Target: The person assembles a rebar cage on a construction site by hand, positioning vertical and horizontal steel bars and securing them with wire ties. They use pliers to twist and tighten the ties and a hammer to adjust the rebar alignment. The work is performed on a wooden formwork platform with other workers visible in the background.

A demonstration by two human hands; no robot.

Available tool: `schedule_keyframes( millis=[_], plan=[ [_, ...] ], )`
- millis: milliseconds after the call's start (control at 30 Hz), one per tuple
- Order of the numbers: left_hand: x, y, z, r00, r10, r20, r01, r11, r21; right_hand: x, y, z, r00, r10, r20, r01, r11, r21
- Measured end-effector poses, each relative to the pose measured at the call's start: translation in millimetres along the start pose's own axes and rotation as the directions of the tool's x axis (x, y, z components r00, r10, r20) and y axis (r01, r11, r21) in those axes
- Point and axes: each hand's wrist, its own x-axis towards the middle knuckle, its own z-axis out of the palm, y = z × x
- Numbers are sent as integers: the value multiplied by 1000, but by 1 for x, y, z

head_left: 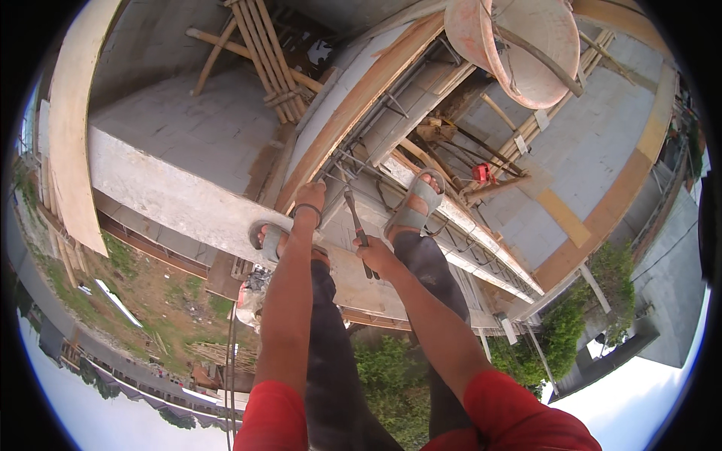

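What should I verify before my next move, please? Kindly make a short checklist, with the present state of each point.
1. Tool hold: ok. The right hand is closed around the pincer-like tool.
2. Left grip: cannot tell. The left hand is by the steel bars, but what its fingers hold is unclear.
3. Tool tip contact: cannot tell. It is near the bars; touching is not certain.
4. Footwear: not ok, I would say. Sandals leave the toes bare.
5. Bucket clearance: ok. The pink bucket is apart from both hands.

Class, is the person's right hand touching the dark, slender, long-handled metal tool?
Touching: the head view shows the right hand wrapped around the dark, slender, long-handled metal tool, handles emerging below.
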Motion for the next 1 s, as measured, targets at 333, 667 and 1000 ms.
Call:
schedule_keyframes(
  millis=[333, 667, 1000],
  plan=[
    [-40, 44, 20, 966, -17, -258, 114, 924, 365, -25, 12, -6, 999, 19, -28, -12, 973, 232],
    [-44, 61, 36, 961, 42, -274, 72, 917, 391, -25, 11, -18, 991, -65, -113, 82, 984, 157],
    [-48, 83, 35, 856, 417, -306, -437, 899, 2, -13, 20, -9, 809, -499, -312, 346, 832, -433]
  ],
)
